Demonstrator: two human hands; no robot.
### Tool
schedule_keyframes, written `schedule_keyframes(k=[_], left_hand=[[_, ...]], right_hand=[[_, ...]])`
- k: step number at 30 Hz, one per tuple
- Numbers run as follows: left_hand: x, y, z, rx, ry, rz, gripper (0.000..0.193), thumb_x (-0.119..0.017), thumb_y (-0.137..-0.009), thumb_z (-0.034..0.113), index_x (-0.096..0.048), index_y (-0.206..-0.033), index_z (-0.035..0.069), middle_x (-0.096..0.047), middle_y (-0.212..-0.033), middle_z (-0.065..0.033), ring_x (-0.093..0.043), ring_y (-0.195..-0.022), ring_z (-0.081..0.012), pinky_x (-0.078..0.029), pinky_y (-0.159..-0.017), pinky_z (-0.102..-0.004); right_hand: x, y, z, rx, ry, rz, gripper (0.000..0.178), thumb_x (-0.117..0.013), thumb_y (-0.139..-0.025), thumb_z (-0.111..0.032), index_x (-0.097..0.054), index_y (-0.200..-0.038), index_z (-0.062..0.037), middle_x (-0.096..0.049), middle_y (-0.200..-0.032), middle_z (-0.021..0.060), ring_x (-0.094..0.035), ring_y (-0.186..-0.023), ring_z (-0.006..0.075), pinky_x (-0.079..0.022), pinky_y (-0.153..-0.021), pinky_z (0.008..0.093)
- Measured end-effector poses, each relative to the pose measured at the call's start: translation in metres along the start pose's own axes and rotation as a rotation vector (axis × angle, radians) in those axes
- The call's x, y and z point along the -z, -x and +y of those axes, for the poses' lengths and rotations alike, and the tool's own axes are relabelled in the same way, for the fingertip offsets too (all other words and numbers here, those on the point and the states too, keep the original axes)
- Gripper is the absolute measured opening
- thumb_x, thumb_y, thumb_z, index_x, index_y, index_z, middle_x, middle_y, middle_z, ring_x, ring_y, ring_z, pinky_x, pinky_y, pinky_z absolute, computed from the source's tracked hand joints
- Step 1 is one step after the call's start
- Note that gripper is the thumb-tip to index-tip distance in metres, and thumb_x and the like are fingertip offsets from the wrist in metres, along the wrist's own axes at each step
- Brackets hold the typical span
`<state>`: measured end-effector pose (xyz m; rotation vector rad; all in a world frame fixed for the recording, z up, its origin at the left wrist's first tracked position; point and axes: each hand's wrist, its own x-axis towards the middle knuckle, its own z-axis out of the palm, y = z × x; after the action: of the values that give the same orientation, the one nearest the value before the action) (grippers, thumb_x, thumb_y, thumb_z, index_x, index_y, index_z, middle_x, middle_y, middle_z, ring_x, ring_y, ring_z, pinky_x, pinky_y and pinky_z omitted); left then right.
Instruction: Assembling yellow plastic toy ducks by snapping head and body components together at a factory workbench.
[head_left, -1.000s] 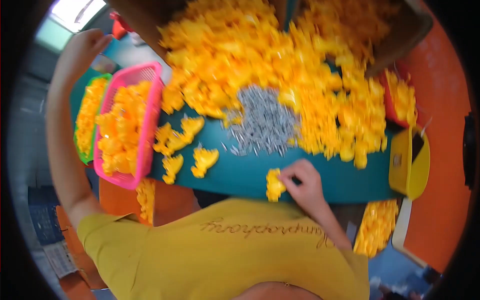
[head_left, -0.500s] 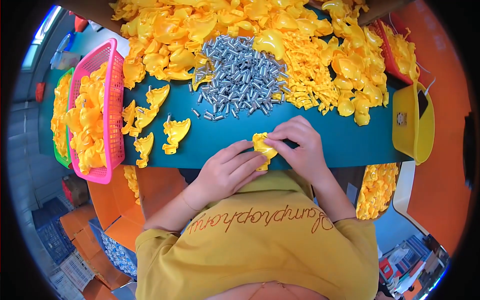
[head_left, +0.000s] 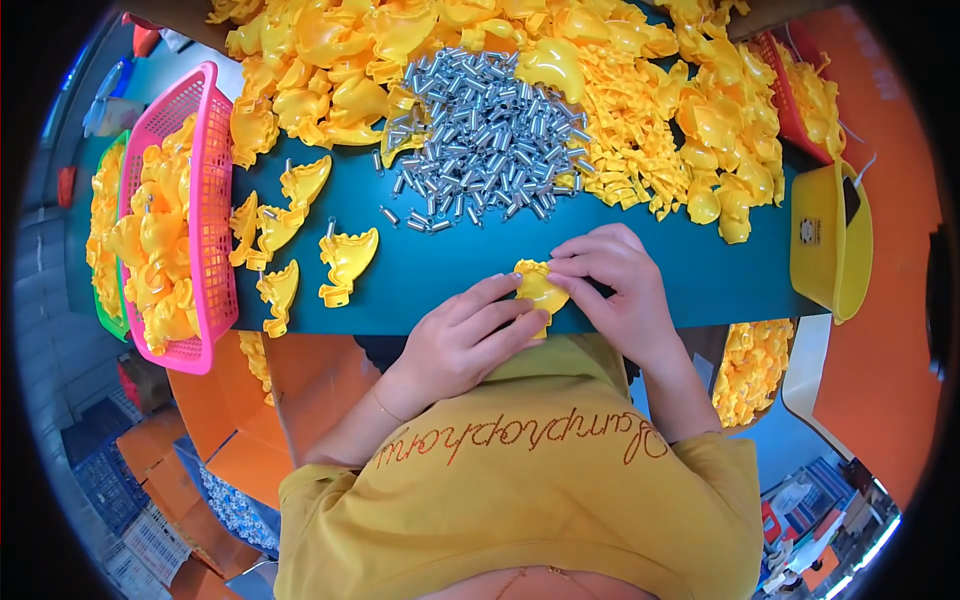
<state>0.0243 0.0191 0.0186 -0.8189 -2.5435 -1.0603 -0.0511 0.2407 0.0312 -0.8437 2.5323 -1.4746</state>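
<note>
At the near edge of the table, both hands hold one curved yellow plastic shell (head_left: pixel 541 291). My left hand (head_left: pixel 468 335) is closed on its left and lower side. My right hand (head_left: pixel 612 285) pinches its upper right edge between thumb and fingers; whether a small part sits in that pinch is hidden. Left of my hands, several yellow shell pieces (head_left: pixel 350 262) lie on the table, some with a small metal spring standing out of them. Beyond my hands is a heap of small silvery springs (head_left: pixel 490 140).
Yellow shells (head_left: pixel 340 60) pile along the far side, with small yellow parts (head_left: pixel 635 150) right of the springs. A pink basket (head_left: pixel 212 220) of yellow pieces stands left, a green one (head_left: pixel 112 318) beyond it. A yellow bin (head_left: pixel 825 240) hangs at the right edge, near a red basket (head_left: pixel 792 120).
The shell has turned a little and shifted slightly right, showing more of its smooth curved face. Both hands moved with it and keep their hold. The whole view has shifted slightly.
</note>
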Motion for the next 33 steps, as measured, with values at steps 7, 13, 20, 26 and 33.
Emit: schedule_keyframes(k=[7,13,20,26,33], left_hand=[[-0.003,0.000,-0.001,-0.026,-0.047,0.036,0.029,-0.083,-0.082,0.021,-0.074,-0.109,0.013,-0.071,-0.102,-0.0040,-0.068,-0.111,-0.0264,-0.060,-0.092,-0.0389],[-0.005,0.000,0.000,-0.021,-0.021,0.067,0.034,-0.087,-0.079,0.023,-0.073,-0.109,0.012,-0.071,-0.104,-0.0037,-0.069,-0.110,-0.0292,-0.057,-0.098,-0.0434],[-0.007,0.007,0.001,-0.025,-0.053,0.123,0.036,-0.087,-0.079,0.027,-0.073,-0.109,0.012,-0.071,-0.103,-0.0027,-0.067,-0.111,-0.0274,-0.054,-0.102,-0.0454],[0.001,0.012,0.002,0.006,-0.059,0.087,0.035,-0.087,-0.078,0.025,-0.072,-0.108,0.013,-0.070,-0.104,-0.0009,-0.063,-0.104,-0.0233,-0.053,-0.093,-0.0383],[0.000,0.008,0.000,0.009,-0.035,0.105,0.035,-0.086,-0.079,0.023,-0.072,-0.108,0.010,-0.070,-0.104,-0.0022,-0.065,-0.099,-0.0242,-0.054,-0.087,-0.0368]], right_hand=[[0.016,0.005,-0.029,0.100,0.427,-0.213,0.032,-0.075,-0.081,-0.006,-0.072,-0.113,-0.0071,-0.069,-0.111,0.0047,-0.062,-0.102,0.0270,-0.052,-0.082,0.0362],[0.030,-0.017,-0.012,0.150,0.241,-0.333,0.025,-0.073,-0.086,-0.008,-0.074,-0.111,-0.0067,-0.071,-0.105,0.0063,-0.065,-0.099,0.0269,-0.053,-0.080,0.0376],[0.014,-0.061,-0.018,-0.075,0.150,-0.132,0.016,-0.076,-0.090,-0.010,-0.075,-0.105,-0.0072,-0.070,-0.093,0.0085,-0.068,-0.083,0.0250,-0.055,-0.073,0.0351],[0.000,-0.078,-0.015,0.349,0.554,-0.197,0.017,-0.078,-0.083,-0.013,-0.076,-0.100,-0.0123,-0.066,-0.094,0.0039,-0.064,-0.086,0.0252,-0.053,-0.068,0.0384],[0.011,-0.081,-0.011,0.337,0.380,-0.156,0.018,-0.078,-0.085,-0.011,-0.075,-0.103,-0.0127,-0.066,-0.104,0.0029,-0.064,-0.098,0.0251,-0.052,-0.079,0.0385]])
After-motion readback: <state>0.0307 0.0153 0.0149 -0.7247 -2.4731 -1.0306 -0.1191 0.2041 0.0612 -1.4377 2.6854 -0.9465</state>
